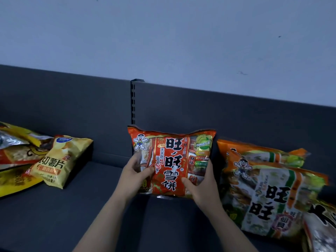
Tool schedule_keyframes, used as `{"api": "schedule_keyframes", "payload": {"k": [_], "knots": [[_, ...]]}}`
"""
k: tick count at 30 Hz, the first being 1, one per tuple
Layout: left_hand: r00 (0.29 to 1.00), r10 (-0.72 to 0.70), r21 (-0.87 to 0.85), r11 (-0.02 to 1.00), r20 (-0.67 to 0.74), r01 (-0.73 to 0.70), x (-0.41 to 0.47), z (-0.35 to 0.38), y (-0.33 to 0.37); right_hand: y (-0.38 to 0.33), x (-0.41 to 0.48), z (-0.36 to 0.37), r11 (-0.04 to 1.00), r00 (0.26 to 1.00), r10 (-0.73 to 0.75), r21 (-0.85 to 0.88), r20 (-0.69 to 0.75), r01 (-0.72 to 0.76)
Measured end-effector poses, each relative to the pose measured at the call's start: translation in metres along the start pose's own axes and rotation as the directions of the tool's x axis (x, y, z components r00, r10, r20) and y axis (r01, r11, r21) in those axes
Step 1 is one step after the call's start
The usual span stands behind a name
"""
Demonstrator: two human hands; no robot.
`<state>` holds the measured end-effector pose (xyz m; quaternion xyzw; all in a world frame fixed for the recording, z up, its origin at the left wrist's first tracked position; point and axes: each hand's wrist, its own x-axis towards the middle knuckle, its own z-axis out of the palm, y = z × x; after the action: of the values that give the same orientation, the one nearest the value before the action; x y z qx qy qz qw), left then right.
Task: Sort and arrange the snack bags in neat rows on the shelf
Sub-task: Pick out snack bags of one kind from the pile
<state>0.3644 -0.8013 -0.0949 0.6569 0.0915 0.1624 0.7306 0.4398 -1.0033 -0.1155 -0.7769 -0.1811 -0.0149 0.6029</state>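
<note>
– While the red snack bag (172, 160) is held upright against the dark back panel (254, 120), which step is judged to be in hand?

– Placement is judged to be under way. The bag is gripped by both hands. The left hand (134, 171) is clamped on its left edge and the right hand (200, 180) on its lower right side, with the thumbs laid across the printed front. Its bottom seam is seen at or just above the shelf (91, 215), but contact cannot be told for certain.

– What is found around it?

– To the right, just beside the right hand, two orange-and-green bags (269, 197) are seen leaning, the nearer one overlapping the farther. To the left, well apart, a yellow crisp bag (58, 159) is propped against a loose pile of other bags (16, 151).

– What is called for next?

– The red bag is probably to be set down squarely, face forward, and then released. A puffy bag may be expected to slump or slide forward unless it is leaned on the panel. The leaning bags at the right and the pile at the left are yet to be straightened into rows.
</note>
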Motion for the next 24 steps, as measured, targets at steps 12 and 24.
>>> {"api": "schedule_keyframes", "payload": {"k": [12, 24], "knots": [[0.997, 0.063, 0.257, 0.964, 0.050, -0.074, 0.053, -0.020, -0.041, 0.046, -0.010, 0.040, 0.983, 0.966, 0.137, -0.086, -0.220, -0.159], [0.737, 0.635, 0.878, 0.188, 0.233, -0.440, 0.129, 0.002, 0.046, 0.041, -0.011, 0.045, 0.964, 0.950, 0.166, -0.161, -0.265, -0.214]]}}
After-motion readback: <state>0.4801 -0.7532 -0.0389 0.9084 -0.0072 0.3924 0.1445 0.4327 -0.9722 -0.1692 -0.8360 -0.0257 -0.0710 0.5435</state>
